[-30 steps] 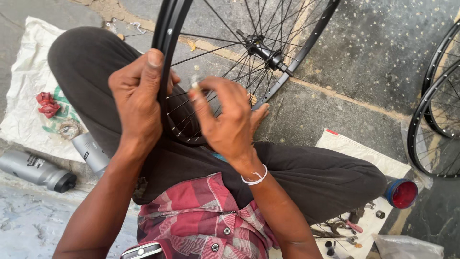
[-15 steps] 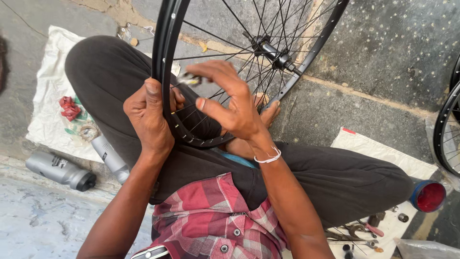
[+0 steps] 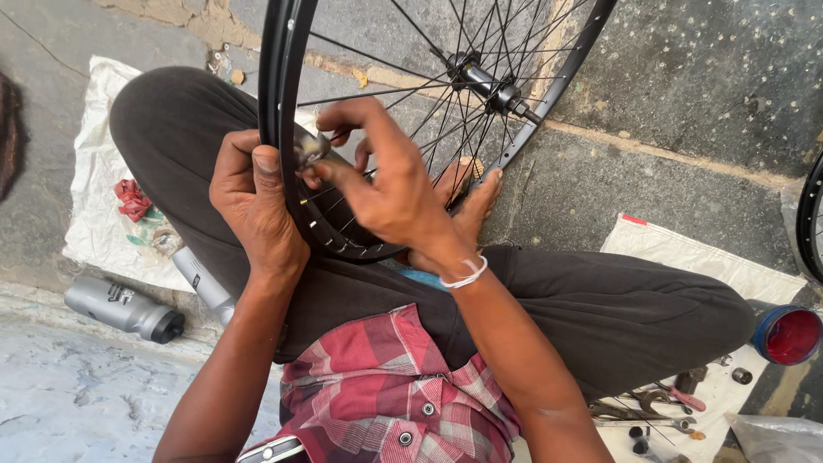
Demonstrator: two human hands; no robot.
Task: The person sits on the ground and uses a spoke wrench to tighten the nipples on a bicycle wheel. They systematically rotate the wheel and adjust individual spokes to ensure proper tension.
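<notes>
Head view: my left hand [image 3: 253,201] stays wrapped around the black wheel rim [image 3: 276,103], which stands upright across my lap. My right hand [image 3: 386,184] has dropped from open-fingered to pinching a small metal tool [image 3: 310,150] against the rim's inner face, beside my left thumb.

- The black bicycle wheel rim [image 3: 279,103] stands upright across the lap, splitting the space between the left hand [image 3: 253,201] and right hand [image 3: 390,184].
- Crossing spokes [image 3: 411,86] and the hub [image 3: 484,81] crowd the inside of the wheel, leaving only narrow gaps for fingers.
- The folded legs in dark trousers [image 3: 600,300] and a bare foot [image 3: 476,206] block the way beneath the rim.
- Left of the knee, a grey bottle [image 3: 124,309] and red rag [image 3: 133,199] lie on the floor.
- Right of the wheel, stone floor [image 3: 686,103] lies open, bounded by the second wheel [image 3: 810,219].
</notes>
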